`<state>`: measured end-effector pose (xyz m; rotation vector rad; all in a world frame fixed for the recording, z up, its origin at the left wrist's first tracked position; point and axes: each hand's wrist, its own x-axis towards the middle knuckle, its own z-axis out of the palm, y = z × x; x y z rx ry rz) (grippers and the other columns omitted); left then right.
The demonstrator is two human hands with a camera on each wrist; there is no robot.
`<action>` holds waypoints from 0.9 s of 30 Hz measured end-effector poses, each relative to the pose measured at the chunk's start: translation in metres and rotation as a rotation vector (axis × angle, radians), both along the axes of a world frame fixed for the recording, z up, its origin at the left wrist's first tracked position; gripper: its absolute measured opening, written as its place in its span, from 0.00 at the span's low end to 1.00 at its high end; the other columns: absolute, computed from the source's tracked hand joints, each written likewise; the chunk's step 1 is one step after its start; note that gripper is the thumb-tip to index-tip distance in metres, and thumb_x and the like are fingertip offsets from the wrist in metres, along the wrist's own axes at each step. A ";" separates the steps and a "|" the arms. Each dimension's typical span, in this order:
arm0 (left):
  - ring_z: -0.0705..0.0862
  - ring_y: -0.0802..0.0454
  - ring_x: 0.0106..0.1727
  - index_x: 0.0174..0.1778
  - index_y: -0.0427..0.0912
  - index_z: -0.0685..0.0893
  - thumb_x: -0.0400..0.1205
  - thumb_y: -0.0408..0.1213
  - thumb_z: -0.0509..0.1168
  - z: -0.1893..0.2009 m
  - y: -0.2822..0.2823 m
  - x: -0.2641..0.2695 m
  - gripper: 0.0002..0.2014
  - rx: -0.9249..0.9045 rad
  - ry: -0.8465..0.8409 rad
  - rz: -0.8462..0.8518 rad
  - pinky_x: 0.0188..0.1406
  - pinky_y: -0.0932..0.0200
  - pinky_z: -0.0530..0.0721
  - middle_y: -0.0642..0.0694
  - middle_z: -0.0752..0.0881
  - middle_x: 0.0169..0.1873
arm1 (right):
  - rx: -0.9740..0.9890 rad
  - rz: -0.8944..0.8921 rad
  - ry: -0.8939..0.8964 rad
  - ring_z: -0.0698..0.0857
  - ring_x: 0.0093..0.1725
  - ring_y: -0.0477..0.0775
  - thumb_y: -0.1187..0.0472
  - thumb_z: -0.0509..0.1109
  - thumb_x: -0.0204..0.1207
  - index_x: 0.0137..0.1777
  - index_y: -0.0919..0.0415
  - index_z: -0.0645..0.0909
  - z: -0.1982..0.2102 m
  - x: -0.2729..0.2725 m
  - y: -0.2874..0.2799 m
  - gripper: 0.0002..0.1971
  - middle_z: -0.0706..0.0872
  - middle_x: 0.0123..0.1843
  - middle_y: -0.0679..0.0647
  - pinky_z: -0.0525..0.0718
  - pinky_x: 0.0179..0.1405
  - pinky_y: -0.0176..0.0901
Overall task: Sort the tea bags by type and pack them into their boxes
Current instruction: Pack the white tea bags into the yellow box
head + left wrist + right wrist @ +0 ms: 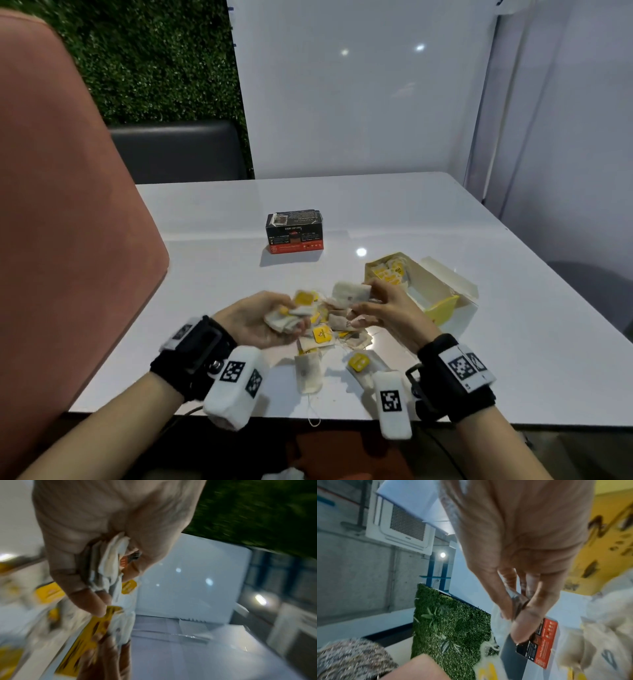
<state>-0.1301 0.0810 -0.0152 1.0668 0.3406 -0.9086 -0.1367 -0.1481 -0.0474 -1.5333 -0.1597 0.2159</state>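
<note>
Head only: yellow box (442, 305), part-filled.

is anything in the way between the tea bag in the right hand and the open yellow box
Nothing visible. The right hand pinches a tea bag just left of the yellow box, whose lid is open with free space inside.
</note>
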 end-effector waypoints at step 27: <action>0.82 0.47 0.41 0.52 0.36 0.82 0.85 0.42 0.55 -0.027 -0.037 -0.028 0.15 -0.211 -0.101 0.096 0.41 0.51 0.89 0.39 0.87 0.38 | -0.910 -0.005 -0.717 0.81 0.45 0.57 0.63 0.71 0.74 0.49 0.61 0.81 0.023 -0.012 0.025 0.05 0.85 0.44 0.56 0.81 0.44 0.53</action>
